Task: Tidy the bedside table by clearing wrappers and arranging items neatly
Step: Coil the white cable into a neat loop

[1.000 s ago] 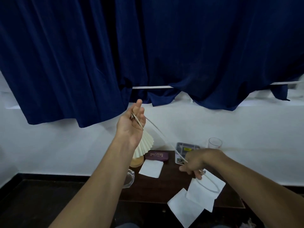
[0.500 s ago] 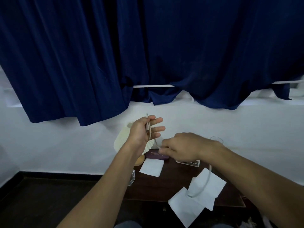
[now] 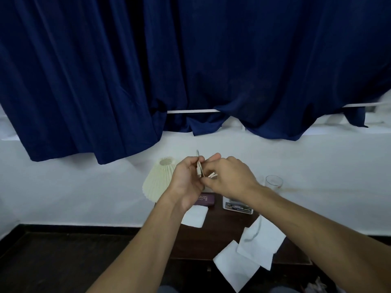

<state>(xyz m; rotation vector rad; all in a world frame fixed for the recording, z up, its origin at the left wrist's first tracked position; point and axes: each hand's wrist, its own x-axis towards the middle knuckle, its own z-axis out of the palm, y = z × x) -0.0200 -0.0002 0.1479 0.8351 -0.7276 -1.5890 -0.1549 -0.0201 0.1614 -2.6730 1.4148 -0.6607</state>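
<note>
The fingers (image 3: pixel 198 166) of the left hand (image 3: pixel 186 180) are pinched on a thin pale cable (image 3: pixel 199 169), held upright above the dark wooden counter (image 3: pixel 213 235). The right hand (image 3: pixel 228 176), touching it, is closed on the cable's loops; the slack hangs toward the white paper wrappers (image 3: pixel 262 240).

Dark table (image 3: pixel 213 240) bears lamp (image 3: pixel 158 180), napkins (image 3: pixel 195 216), glass (image 3: pixel 274 182).

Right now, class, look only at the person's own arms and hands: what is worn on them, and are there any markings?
Both forearms are bare up to the frame edge: no sleeves, gloves or wristbands show. The left hand and right hand carry no visible rings, watch or markings, though parts of the fingers overlap and are hidden. No tattoos or bandages can be made out on either arm.
</note>
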